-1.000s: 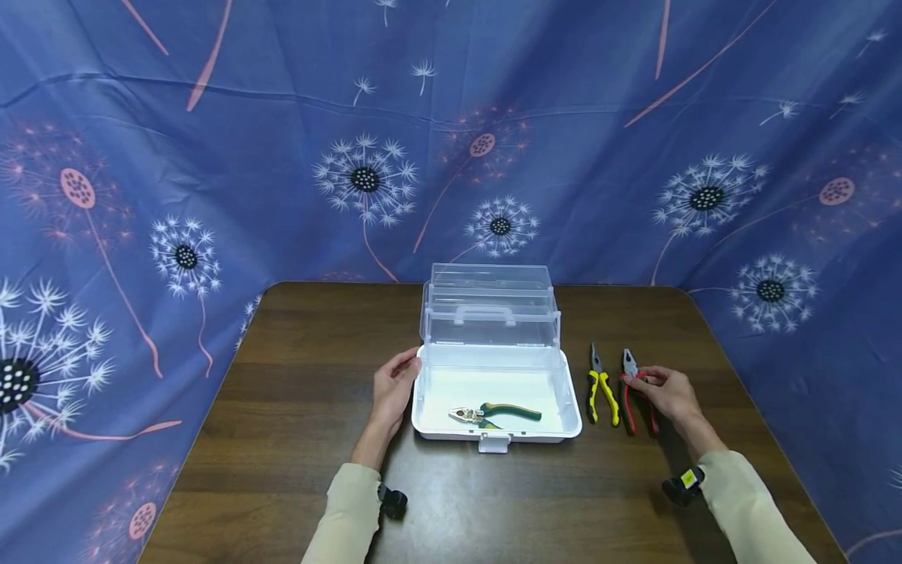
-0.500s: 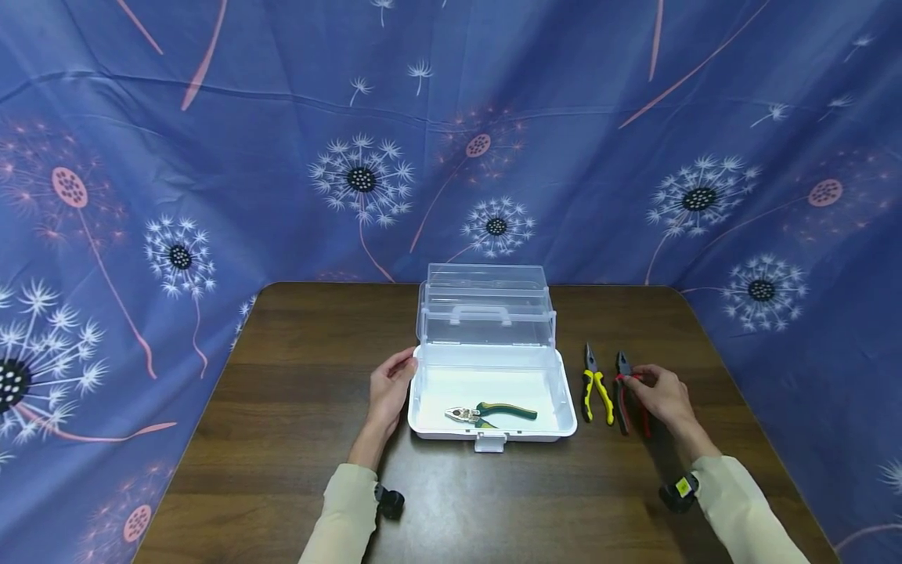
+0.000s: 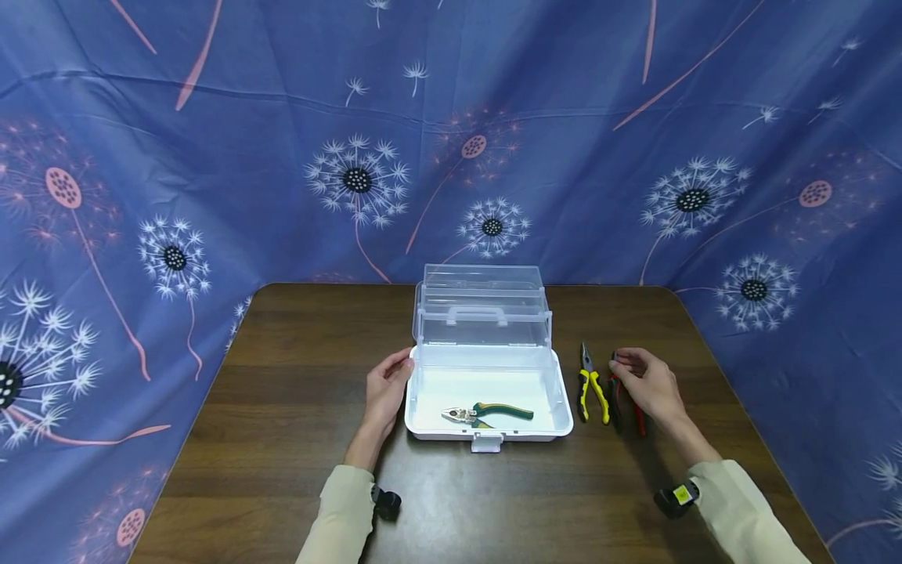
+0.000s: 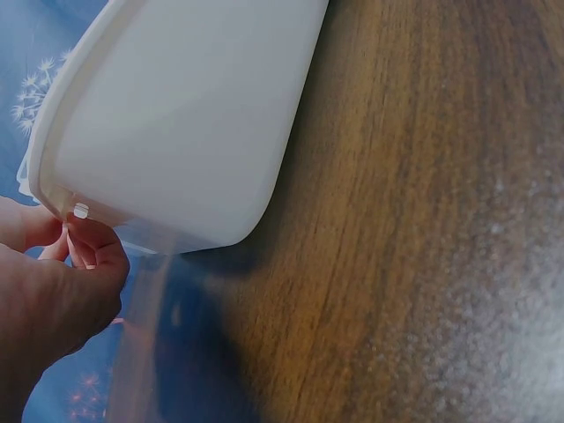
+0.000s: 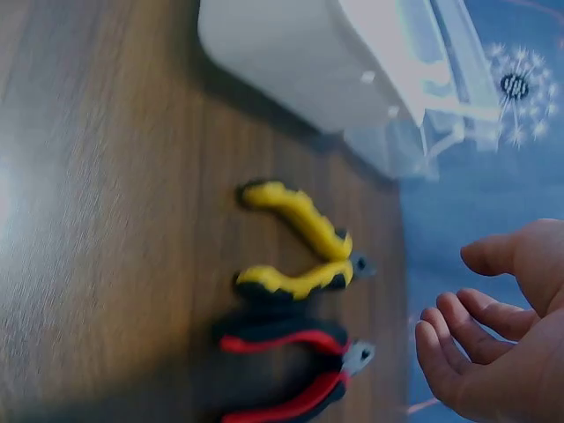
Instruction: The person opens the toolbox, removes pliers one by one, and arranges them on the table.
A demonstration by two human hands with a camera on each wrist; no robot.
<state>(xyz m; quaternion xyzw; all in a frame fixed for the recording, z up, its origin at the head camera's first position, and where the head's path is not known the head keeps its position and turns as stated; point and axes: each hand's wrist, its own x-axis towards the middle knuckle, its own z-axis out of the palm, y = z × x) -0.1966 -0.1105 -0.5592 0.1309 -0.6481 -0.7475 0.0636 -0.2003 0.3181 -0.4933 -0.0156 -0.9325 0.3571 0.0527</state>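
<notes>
A white toolbox point(image 3: 451, 384) stands on the table with its clear lid swung back. My left hand point(image 3: 384, 395) pinches its left rim; in the left wrist view thumb and fingers meet at the box edge point(image 4: 46, 167). Inside lie green-handled pliers point(image 3: 503, 409). To the right of the box are yellow-and-black long-nose pliers point(image 3: 599, 394), handles spread. Beside them rest red-and-black pliers point(image 3: 640, 421), their head hidden by my right hand point(image 3: 650, 388) in the head view. The right wrist view shows this hand point(image 5: 502, 344) apart from the pliers, fingers loosely bent, nothing between them.
The brown wooden table point(image 3: 296, 345) has its far edge close behind the box lid point(image 3: 486, 313). A blue dandelion-print cloth point(image 3: 282, 157) hangs behind and along the sides. The box's front latch point(image 3: 487, 443) hangs down.
My right hand has let go of the red-and-black pliers and moved up and away over their head. The left hand keeps its hold on the box; the head view has shifted slightly.
</notes>
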